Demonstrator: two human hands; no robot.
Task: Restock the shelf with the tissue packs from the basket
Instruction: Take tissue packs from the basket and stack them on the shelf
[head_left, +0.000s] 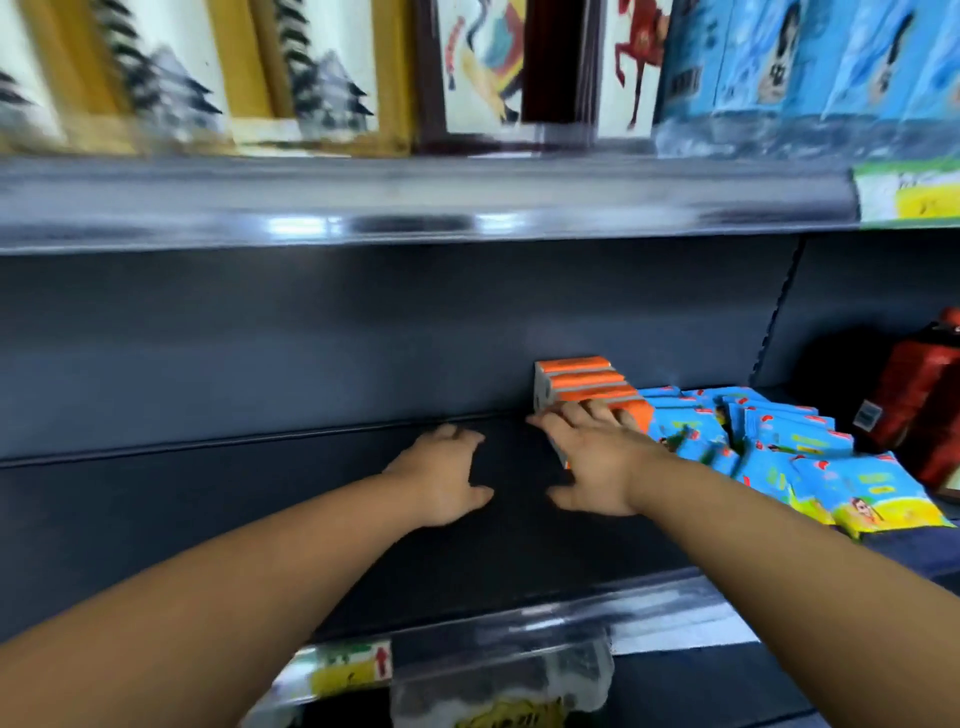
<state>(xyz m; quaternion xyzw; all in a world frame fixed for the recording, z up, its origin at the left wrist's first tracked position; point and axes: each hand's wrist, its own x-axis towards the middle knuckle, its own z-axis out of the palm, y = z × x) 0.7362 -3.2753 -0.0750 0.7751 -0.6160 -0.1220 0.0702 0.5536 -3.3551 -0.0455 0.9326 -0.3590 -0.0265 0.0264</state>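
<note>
Your left hand is spread open over the dark shelf. Your right hand lays straight fingers on the orange tissue packs, just beside blue packs. The price tag is too blurry to read.

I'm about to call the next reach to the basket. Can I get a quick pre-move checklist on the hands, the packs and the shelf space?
1. Left hand free: ok, open on the shelf, holding nothing.
2. Right hand clear of stock: not ok, straight fingers rest on the orange tissue packs.
3. Orange packs tidy: ok, one upright row.
4. Room left of that row: ok, bare shelf.
5. Blue packs tidy: not ok, a loose tumbled pile.
6. Basket position: cannot tell, out of view.
</note>
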